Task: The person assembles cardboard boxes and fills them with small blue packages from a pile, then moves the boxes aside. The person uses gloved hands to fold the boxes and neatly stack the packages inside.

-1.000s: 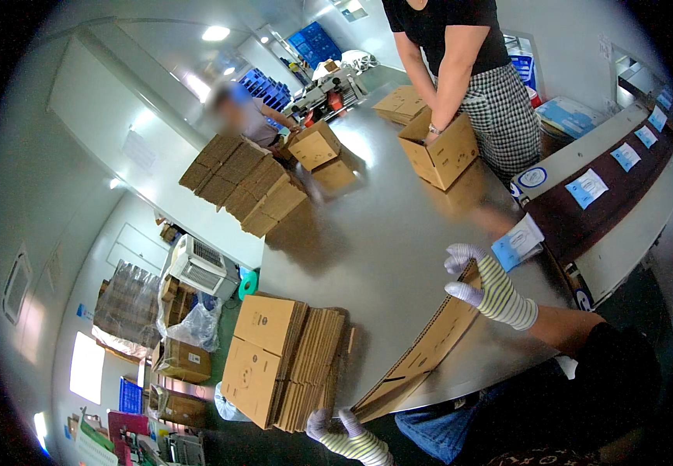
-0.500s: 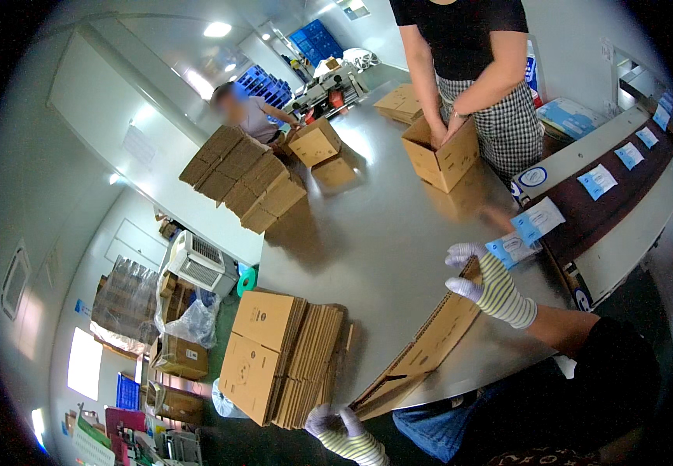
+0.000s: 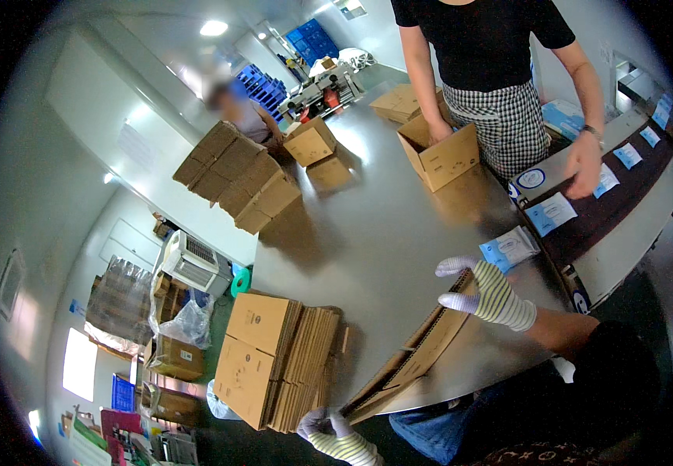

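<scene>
A folded brown cardboard box stands on its edge at the near side of the table, slanting between my hands, its panels slightly apart. My right hand, in a white glove with yellow-green and dark stripes, grips the far end, thumb on one side and fingers on the other. At the near end my left hand, gloved alike, closes its thumb and fingers on the corner. Just left of it stands a stack of flattened cardboard boxes. A blue and white packet lies on the table beyond my right hand.
A conveyor belt carrying several blue and white packets runs along the right. Across the metal table, a co-worker has one hand in an open box. Another person sits behind stacked cardboard at the far left.
The panels of the box between my hands have spread a little, and my right hand has shifted slightly left. The co-worker's one hand has left the open box and reached over the belt.
</scene>
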The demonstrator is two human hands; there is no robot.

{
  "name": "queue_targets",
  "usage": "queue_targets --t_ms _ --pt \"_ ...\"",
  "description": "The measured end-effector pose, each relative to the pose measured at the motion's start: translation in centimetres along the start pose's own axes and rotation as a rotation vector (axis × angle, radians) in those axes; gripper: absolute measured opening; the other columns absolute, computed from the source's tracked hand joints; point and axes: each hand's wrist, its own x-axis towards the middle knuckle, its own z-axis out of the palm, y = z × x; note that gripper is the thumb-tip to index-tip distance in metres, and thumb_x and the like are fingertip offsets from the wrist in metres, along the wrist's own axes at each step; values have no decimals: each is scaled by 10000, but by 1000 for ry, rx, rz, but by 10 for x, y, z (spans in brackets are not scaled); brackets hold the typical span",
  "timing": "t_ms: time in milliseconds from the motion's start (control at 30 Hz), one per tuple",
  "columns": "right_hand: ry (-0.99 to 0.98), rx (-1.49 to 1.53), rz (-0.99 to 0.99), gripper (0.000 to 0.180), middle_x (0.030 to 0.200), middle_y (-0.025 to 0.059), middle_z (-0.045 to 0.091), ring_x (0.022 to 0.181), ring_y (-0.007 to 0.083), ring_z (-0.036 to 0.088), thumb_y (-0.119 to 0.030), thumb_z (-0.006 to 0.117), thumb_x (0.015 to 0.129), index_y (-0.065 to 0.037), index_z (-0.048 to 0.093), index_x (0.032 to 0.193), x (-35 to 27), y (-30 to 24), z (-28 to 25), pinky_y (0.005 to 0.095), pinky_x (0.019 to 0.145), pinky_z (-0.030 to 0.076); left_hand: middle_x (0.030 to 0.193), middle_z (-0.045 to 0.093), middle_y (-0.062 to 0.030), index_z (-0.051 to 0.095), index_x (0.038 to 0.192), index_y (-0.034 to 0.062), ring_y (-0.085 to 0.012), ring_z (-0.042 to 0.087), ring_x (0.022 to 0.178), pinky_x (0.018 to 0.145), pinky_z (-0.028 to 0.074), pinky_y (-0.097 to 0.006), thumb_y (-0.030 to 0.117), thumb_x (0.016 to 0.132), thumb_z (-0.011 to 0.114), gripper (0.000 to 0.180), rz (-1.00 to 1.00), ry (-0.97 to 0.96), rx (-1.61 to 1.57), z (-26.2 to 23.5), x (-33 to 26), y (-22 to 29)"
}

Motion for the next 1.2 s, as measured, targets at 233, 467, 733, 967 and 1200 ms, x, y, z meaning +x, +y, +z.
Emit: queue_targets --t_ms 233,467,733,967,1200 --pt "152 -186 -91 567 1104 162 633 1020 253 601 -348 738 760 8 557 1163 21 20 -1 361 907 460 917 442 -56 546 916 18 -188 435 868 865 369 -335 112 724 638 232 -66 -11 -176 26 2 -22" --pt "-140 -169 -138 590 1074 191 644 996 282 628 -344 729 758 -8 539 1205 8 8 8 365 900 474 1012 467 -75 562 957 46 -223 467 1003 941 360 -364 268 721 637 333 25 -213 -236 17 -4 5" --pt "-338 -609 -326 469 995 220 660 919 363 637 -377 659 768 -17 655 1069 46 -15 -9 411 851 501 1079 462 -120 567 985 29 -255 455 1019 965 345 -419 104 741 539 257 150 -349 -172 41 25 -3" --pt "-517 -484 -487 251 815 122 692 760 298 659 -288 604 799 -68 718 844 59 -6 -9 396 703 525 1064 529 -126 594 922 62 -310 466 1082 970 358 -448 46 790 529 148 571 -77 526 70 35 24" --pt "-1057 -881 -467 470 724 146 669 673 319 639 -435 458 931 -49 700 813 81 -42 -1 422 676 508 748 612 -126 623 999 73 -309 589 676 620 460 -431 133 830 530 202 812 -672 329 110 26 -13"
